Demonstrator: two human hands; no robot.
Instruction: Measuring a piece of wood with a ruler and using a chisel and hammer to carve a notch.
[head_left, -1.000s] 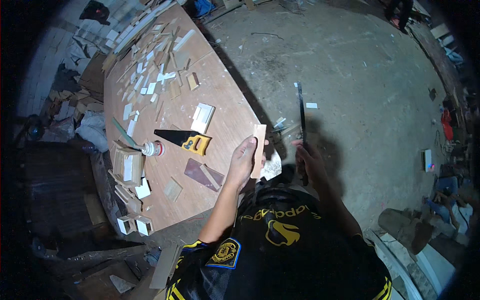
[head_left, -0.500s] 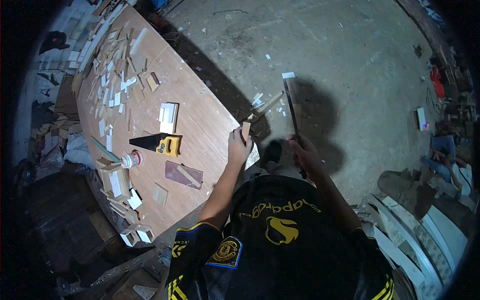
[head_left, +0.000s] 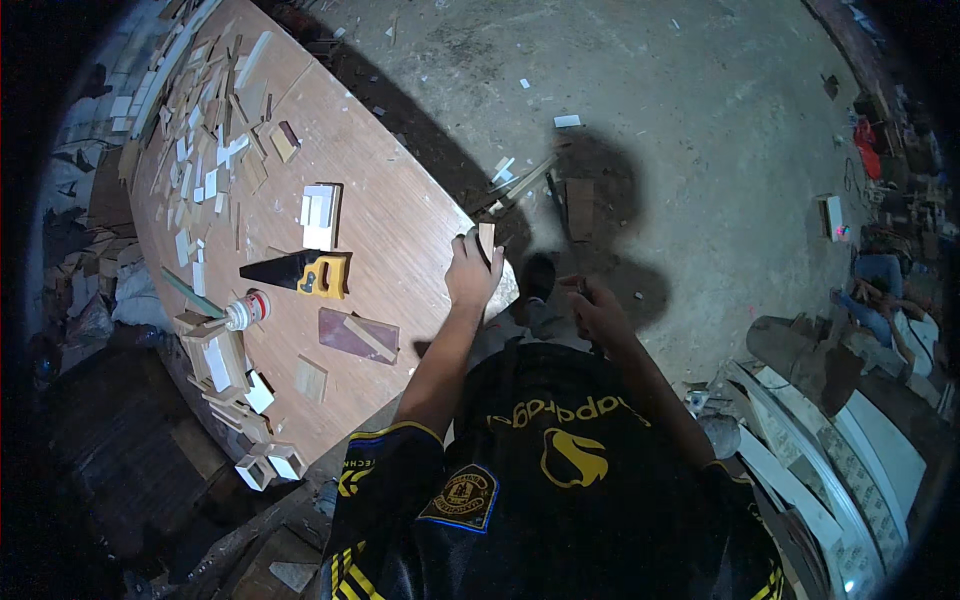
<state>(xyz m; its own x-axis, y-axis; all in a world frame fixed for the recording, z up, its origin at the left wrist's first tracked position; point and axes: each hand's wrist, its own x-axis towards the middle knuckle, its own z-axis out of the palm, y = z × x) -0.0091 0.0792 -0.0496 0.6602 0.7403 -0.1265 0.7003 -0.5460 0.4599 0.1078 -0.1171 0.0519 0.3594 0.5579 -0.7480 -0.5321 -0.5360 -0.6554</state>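
Small tan wood piece (head_left: 487, 241) in the left hand (head_left: 472, 273), at the near corner of the worktable (head_left: 400, 225). Thumb and fingers grasp it, back of hand up, top end of the wood sticking out past the fingers. Can't tell if wood or hand touches the tabletop. Right hand (head_left: 599, 315) is apart from it, off the table, over the floor (head_left: 720, 210); fingers curled around a dark narrow tool (head_left: 584, 290), mostly hidden. Dark strip (head_left: 558, 207) beyond the fist: tool or shadow, unclear. Dark shoe (head_left: 539, 274) on the floor between the hands.

Table, left of the left hand: handsaw (head_left: 305, 274) lying flat, black blade pointing left, yellow handle toward the hand. White-topped block (head_left: 319, 216) just beyond the saw. Nearer the person, maroon sheet (head_left: 341, 345) with a pale wood strip (head_left: 369, 338) lying across it; square tan piece (head_left: 311, 378) beside that. White jar (head_left: 248, 309) with red band near the left edge, green stick (head_left: 190, 291) next to it. Wooden box (head_left: 222, 362) close by; small hollow boxes (head_left: 287, 457) at the near edge. Wood and white scraps (head_left: 212, 185) scattered over the far end.

Floor: white chip (head_left: 567, 121) ahead, long boards (head_left: 800, 480) leaning together lower right, red bag (head_left: 867, 150) far right.
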